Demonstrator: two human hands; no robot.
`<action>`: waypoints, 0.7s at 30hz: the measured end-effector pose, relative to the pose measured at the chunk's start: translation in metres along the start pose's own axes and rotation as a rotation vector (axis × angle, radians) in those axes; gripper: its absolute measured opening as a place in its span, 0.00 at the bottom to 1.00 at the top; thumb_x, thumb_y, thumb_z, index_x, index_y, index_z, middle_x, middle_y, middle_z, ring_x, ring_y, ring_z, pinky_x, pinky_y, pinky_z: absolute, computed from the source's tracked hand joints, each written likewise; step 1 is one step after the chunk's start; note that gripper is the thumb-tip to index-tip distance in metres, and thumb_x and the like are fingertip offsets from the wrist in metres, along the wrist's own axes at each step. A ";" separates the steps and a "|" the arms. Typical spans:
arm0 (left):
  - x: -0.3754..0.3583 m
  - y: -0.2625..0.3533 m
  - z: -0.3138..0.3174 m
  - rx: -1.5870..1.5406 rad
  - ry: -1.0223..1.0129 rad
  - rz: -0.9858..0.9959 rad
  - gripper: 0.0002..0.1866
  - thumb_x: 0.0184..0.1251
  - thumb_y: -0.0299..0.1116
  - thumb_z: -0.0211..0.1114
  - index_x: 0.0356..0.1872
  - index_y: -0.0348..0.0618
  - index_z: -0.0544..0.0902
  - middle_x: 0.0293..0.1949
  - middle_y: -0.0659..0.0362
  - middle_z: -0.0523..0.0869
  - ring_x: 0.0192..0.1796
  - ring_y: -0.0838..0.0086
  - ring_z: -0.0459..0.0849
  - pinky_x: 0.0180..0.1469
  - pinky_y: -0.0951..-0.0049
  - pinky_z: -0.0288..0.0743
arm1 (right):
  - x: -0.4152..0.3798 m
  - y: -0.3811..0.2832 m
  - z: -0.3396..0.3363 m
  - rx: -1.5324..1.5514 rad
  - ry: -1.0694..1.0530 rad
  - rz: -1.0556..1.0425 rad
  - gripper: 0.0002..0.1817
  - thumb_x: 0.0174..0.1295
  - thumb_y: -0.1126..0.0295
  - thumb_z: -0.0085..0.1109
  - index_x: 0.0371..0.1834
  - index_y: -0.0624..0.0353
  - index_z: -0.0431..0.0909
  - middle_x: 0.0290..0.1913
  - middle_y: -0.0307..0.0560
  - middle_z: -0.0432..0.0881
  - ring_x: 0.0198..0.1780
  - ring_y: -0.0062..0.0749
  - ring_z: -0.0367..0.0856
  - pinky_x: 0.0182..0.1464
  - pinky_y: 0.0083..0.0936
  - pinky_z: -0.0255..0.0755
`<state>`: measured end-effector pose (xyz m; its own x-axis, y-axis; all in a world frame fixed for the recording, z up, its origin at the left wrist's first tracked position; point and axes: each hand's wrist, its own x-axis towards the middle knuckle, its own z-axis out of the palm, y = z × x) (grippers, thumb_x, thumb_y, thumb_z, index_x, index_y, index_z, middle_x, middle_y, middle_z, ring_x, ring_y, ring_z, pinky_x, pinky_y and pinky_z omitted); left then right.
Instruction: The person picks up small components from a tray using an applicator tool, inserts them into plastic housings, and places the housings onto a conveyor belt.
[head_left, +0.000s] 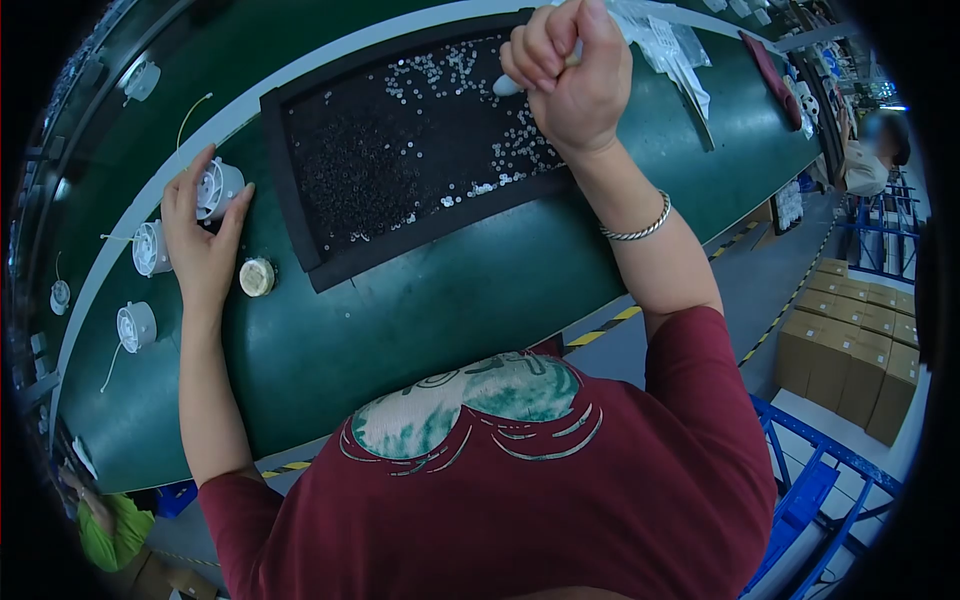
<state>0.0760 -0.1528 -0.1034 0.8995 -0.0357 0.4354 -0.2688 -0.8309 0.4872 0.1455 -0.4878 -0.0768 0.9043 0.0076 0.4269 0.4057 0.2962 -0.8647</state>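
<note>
My left hand (203, 235) has its fingers around a white round housing (219, 190) with a ribbed inside, at the left of the green table (400, 330). My right hand (577, 80) is closed in a fist above the right part of a black tray (440, 225); a whitish rounded end (507, 86) of something sticks out at its left side. Many small dark rings (350, 185) and small pale pieces (435, 72) lie in the tray. A round cream-coloured jar or roll (257, 277) stands between my left hand and the tray.
More white housings (151, 248) (136, 327) with wires are at the left. Clear plastic bags (665, 45) and a dark red object (770, 80) lie at the back right. Cartons (850, 350) and a blue frame (820, 480) stand at right. Other people (875, 155) (112, 530) are beyond the table.
</note>
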 end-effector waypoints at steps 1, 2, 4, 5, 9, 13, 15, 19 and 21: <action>0.000 0.000 0.000 -0.008 0.000 0.002 0.27 0.54 0.31 0.71 0.58 0.49 0.77 0.45 0.56 0.76 0.50 0.67 0.76 0.51 0.70 0.71 | 0.000 0.000 0.000 0.002 0.000 0.000 0.13 0.69 0.61 0.50 0.30 0.58 0.71 0.22 0.33 0.67 0.21 0.16 0.62 0.24 0.17 0.58; 0.000 -0.001 0.000 -0.015 0.001 0.004 0.27 0.54 0.31 0.71 0.58 0.49 0.77 0.45 0.56 0.76 0.50 0.67 0.76 0.51 0.70 0.71 | 0.000 0.000 0.000 0.000 -0.003 -0.001 0.13 0.69 0.61 0.50 0.30 0.58 0.71 0.22 0.33 0.67 0.21 0.16 0.62 0.24 0.17 0.58; 0.000 0.000 0.000 -0.027 0.002 0.004 0.27 0.54 0.31 0.71 0.58 0.49 0.77 0.45 0.56 0.76 0.50 0.67 0.76 0.51 0.70 0.71 | 0.000 0.000 0.001 -0.002 -0.007 -0.003 0.13 0.69 0.61 0.50 0.30 0.58 0.71 0.22 0.33 0.67 0.21 0.16 0.62 0.24 0.17 0.58; 0.000 0.001 0.000 -0.030 0.002 0.002 0.27 0.54 0.31 0.71 0.58 0.49 0.77 0.45 0.56 0.76 0.50 0.67 0.76 0.51 0.70 0.71 | 0.000 0.001 0.001 -0.003 -0.009 -0.002 0.14 0.69 0.61 0.50 0.30 0.58 0.71 0.22 0.33 0.67 0.21 0.16 0.62 0.24 0.17 0.58; 0.000 0.000 0.000 -0.034 0.003 0.012 0.27 0.54 0.31 0.71 0.58 0.48 0.77 0.45 0.56 0.76 0.50 0.67 0.76 0.52 0.70 0.71 | 0.000 0.001 0.002 -0.006 -0.009 -0.005 0.14 0.69 0.61 0.50 0.29 0.58 0.71 0.22 0.33 0.67 0.21 0.16 0.62 0.24 0.17 0.58; 0.000 0.000 0.000 -0.022 0.000 0.007 0.27 0.54 0.30 0.71 0.58 0.48 0.77 0.46 0.56 0.76 0.50 0.67 0.76 0.52 0.70 0.71 | 0.001 0.002 0.002 -0.005 -0.003 -0.001 0.14 0.69 0.61 0.50 0.29 0.58 0.71 0.22 0.33 0.67 0.21 0.16 0.62 0.24 0.17 0.59; 0.000 -0.001 0.000 -0.016 0.001 0.016 0.27 0.54 0.30 0.71 0.58 0.48 0.77 0.46 0.56 0.76 0.50 0.67 0.76 0.52 0.70 0.71 | 0.001 0.002 0.002 0.002 0.003 -0.001 0.14 0.69 0.61 0.50 0.29 0.58 0.71 0.22 0.33 0.67 0.21 0.16 0.62 0.24 0.17 0.59; 0.000 0.000 0.001 -0.034 0.006 0.015 0.27 0.54 0.31 0.71 0.58 0.49 0.76 0.47 0.55 0.76 0.51 0.66 0.76 0.53 0.69 0.70 | 0.002 0.003 0.000 0.028 0.022 0.008 0.14 0.69 0.61 0.50 0.29 0.58 0.71 0.21 0.33 0.67 0.21 0.16 0.62 0.24 0.17 0.59; 0.000 -0.001 0.001 -0.042 -0.013 -0.015 0.28 0.53 0.32 0.72 0.59 0.50 0.76 0.50 0.54 0.74 0.53 0.65 0.75 0.54 0.67 0.70 | 0.003 0.003 -0.002 0.056 0.037 0.015 0.14 0.69 0.61 0.50 0.29 0.58 0.71 0.21 0.33 0.67 0.21 0.16 0.63 0.24 0.17 0.59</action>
<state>0.0762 -0.1523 -0.1045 0.9078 -0.0309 0.4183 -0.2693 -0.8075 0.5248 0.1495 -0.4887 -0.0787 0.9151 -0.0228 0.4026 0.3847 0.3488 -0.8546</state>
